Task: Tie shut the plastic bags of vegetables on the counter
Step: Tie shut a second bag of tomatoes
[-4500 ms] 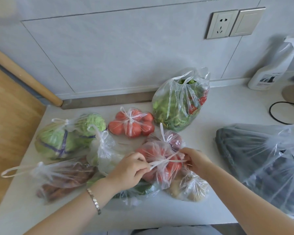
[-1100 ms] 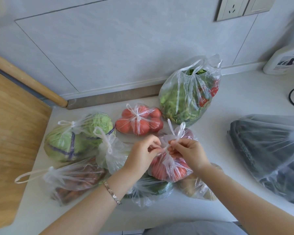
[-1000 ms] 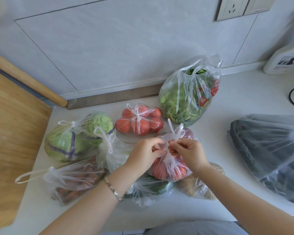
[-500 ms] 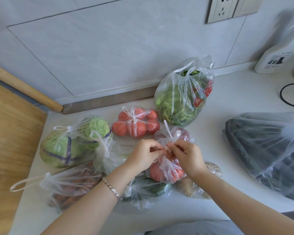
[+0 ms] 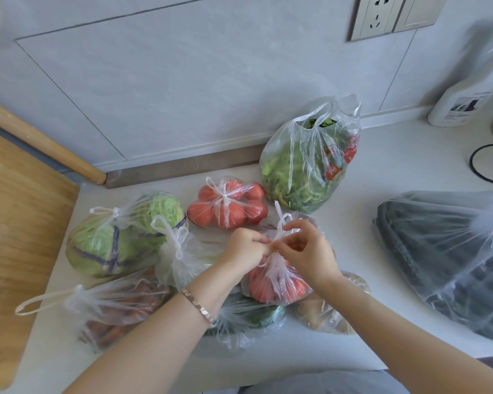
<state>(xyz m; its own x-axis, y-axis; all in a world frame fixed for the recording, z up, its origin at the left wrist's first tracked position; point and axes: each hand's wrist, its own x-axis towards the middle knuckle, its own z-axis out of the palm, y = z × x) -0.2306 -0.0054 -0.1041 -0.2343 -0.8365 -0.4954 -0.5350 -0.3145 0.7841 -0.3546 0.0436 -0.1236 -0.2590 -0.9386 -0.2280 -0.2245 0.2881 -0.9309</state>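
Tying tomato bag (image 5: 276, 282), front-centre on counter (image 5: 396, 166). Left hand (image 5: 244, 248) and right hand (image 5: 305, 248) both pinch thin twisted handles (image 5: 281, 226) at bag neck, fingers curled.

Likely risks:
- hard pull tears thin film
- loop slips from fingertips, knot ends up loose
- round tomatoes shift, tipping bag

Greens bag (image 5: 305, 166) behind looks untied.

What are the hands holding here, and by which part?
Both the left hand and right hand pinch the handle strips at the gathered neck of the clear plastic bag of red tomatoes.
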